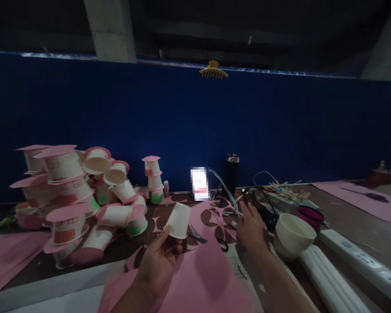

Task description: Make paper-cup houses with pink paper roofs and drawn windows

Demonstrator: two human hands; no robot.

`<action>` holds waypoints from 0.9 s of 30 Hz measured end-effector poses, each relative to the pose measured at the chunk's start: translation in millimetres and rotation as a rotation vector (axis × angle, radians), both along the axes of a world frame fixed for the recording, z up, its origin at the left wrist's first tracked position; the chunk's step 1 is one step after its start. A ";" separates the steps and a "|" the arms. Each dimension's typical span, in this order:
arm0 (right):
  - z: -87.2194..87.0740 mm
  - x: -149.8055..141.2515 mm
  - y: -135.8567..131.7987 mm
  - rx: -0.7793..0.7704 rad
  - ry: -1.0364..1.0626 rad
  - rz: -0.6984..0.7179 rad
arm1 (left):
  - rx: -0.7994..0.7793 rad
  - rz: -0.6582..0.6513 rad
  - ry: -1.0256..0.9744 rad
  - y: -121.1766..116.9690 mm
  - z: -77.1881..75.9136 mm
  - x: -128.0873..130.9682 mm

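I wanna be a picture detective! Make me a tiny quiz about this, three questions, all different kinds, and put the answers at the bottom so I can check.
1. Which hand holds the plain paper cup?

2. True or false: a yellow claw clip is at the top edge of the blue partition.

3. Fill in the missing word: a tall dark ____ stands in front of the blue partition.

Key:
1. The left hand.
2. True.
3. Bottle.
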State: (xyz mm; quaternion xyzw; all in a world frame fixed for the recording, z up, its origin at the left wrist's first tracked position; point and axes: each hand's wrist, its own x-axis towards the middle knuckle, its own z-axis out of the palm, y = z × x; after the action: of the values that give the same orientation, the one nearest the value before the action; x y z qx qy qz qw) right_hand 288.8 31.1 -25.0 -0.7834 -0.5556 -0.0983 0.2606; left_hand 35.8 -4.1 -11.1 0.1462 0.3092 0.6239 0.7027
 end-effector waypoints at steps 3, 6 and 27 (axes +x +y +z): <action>-7.3 -0.2 12.8 -0.058 -0.006 -0.072 | -0.029 -0.013 0.009 -2.3 -1.8 4.0; -6.6 -5.1 22.3 -0.145 -0.024 -0.096 | -0.041 -0.010 0.016 -3.6 -4.1 6.5; 75.5 -29.5 -11.8 0.426 0.395 0.247 | 0.003 -0.036 0.012 0.3 -12.7 11.9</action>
State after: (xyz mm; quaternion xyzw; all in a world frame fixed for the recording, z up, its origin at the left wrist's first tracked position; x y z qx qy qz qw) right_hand 259.3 19.2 50.5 -0.6415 -0.5522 -0.0259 0.5319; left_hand 47.8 -3.8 -23.8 0.1565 0.3101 0.6107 0.7116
